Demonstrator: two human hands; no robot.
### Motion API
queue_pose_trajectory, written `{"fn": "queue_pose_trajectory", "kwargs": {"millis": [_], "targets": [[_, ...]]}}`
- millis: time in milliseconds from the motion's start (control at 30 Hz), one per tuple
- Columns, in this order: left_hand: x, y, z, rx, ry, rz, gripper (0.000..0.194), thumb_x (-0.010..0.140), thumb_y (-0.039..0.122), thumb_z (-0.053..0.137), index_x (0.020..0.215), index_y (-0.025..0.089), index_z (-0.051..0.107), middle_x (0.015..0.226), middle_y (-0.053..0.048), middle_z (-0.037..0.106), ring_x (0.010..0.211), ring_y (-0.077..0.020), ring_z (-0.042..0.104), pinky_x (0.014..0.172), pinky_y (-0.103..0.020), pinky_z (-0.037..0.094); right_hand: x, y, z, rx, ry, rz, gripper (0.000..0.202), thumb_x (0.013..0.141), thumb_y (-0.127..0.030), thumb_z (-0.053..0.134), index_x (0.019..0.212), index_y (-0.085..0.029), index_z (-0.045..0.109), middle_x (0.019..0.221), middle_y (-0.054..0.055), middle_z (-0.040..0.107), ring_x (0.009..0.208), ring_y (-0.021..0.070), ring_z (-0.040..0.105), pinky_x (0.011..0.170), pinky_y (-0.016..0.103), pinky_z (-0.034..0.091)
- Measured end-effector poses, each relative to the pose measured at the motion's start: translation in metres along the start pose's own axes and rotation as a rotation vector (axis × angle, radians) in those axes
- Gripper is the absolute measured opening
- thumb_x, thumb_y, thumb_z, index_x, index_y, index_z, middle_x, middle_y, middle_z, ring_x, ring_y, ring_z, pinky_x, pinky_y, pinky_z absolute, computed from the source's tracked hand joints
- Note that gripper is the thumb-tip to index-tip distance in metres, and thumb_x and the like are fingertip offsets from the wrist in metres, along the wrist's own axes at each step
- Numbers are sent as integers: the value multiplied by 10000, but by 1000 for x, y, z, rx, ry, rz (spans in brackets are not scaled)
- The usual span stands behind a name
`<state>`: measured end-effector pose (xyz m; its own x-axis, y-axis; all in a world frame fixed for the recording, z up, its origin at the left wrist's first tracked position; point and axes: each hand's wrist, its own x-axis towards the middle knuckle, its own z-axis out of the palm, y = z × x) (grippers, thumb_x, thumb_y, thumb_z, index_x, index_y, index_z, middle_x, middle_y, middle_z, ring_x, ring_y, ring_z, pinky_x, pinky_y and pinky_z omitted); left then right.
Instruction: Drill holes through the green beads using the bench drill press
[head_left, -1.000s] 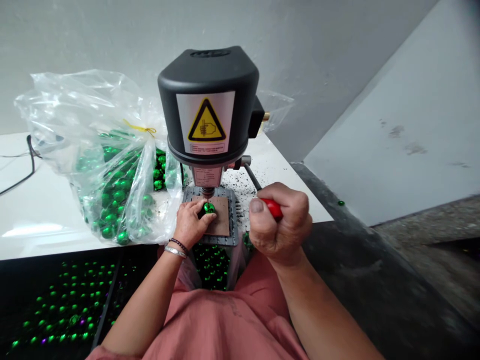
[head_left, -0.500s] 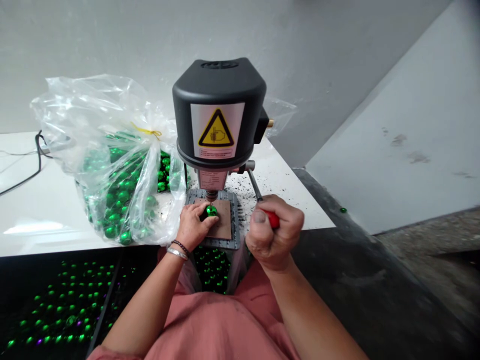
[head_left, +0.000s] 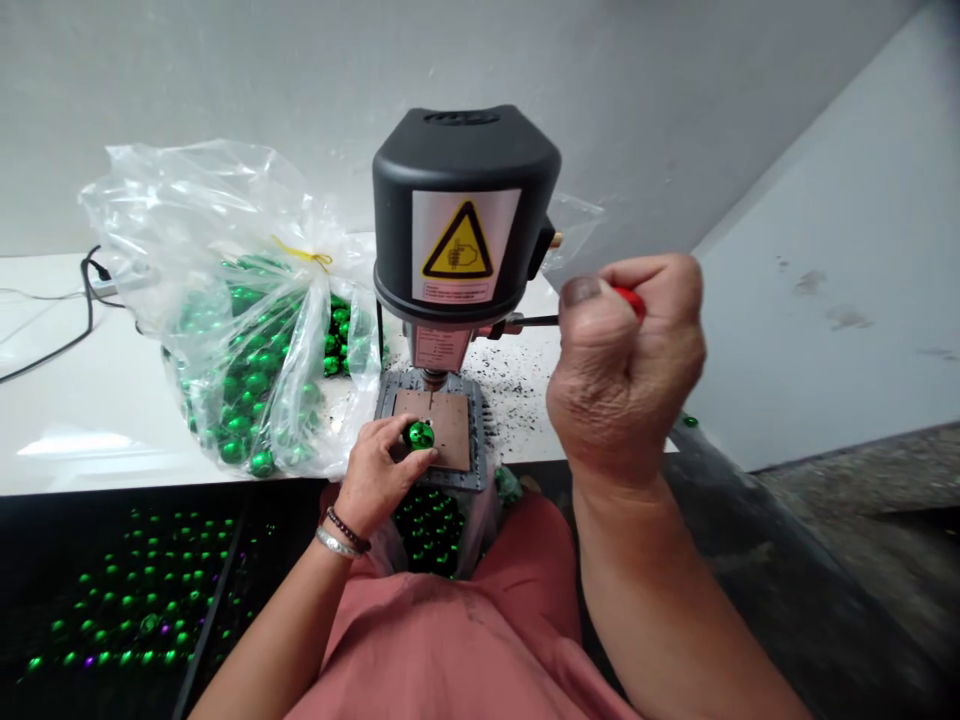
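Observation:
A black drill press (head_left: 466,215) with a yellow warning label stands on the white table. Between the thumb and fingers of my left hand (head_left: 384,470) is a shiny green ball (head_left: 421,435), just in front of the drill bit and over the brown board (head_left: 454,425) on the press's metal base. The bit is clear of the ball. My right hand (head_left: 630,370) is closed around the red knob (head_left: 632,302) of the press lever, raised to the right of the press head. Fingers hide most of the knob.
A clear plastic bag (head_left: 251,370) of green balls, tied with yellow, lies left of the press. Dark shavings are scattered on the white table (head_left: 60,400). Below its edge, more green balls show in an open bag (head_left: 429,535) between the knees and at lower left.
My right hand has risen with the lever, and the bit has lifted off the ball. My left hand has drawn the ball slightly toward me. The view has shifted a little.

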<state>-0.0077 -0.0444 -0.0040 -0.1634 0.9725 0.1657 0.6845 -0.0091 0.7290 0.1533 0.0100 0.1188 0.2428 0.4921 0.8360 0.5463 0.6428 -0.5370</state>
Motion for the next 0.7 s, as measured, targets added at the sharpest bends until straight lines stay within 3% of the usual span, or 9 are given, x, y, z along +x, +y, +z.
{"fn": "queue_pose_trajectory", "kwargs": {"millis": [200,367,467,567,700], "targets": [[-18,3,-17,-32,-23,59,389,697,299,685,1071,198,647,1068,-78,631,1044,-216,560,961,-392,436,-4,0,0,-14,-23,35,179,862,-341,437,765,-192,455,615,-54,384,513,26,375,483,192,320],[-30,-1,-17,-29,-131,115,447,668,260,695,1109,217,640,1096,-88,601,1049,-224,561,961,-403,446,-6,-2,-1,-28,-36,86,215,848,-384,437,764,-189,474,617,-46,413,521,40,383,495,204,343],[-30,-4,-18,-38,-129,103,481,667,272,694,1140,214,625,1139,-98,582,1067,-223,557,968,-392,443,-7,-2,-2,-49,-34,94,227,843,-397,440,775,-185,488,624,-42,434,523,40,391,497,200,350],[-11,-13,-22,-46,-27,60,378,754,291,603,1119,196,632,1113,-94,614,1022,-202,583,948,-369,453,-8,-1,-2,-53,-29,93,250,843,-420,438,799,-182,499,649,-38,465,537,37,406,507,192,361],[44,-37,-30,76,184,-144,317,807,174,471,1067,148,650,1064,-105,664,1016,-212,599,944,-352,445,-9,2,-3,-62,-52,115,280,835,-451,450,804,-180,511,655,-34,494,528,35,428,489,181,365]]}}
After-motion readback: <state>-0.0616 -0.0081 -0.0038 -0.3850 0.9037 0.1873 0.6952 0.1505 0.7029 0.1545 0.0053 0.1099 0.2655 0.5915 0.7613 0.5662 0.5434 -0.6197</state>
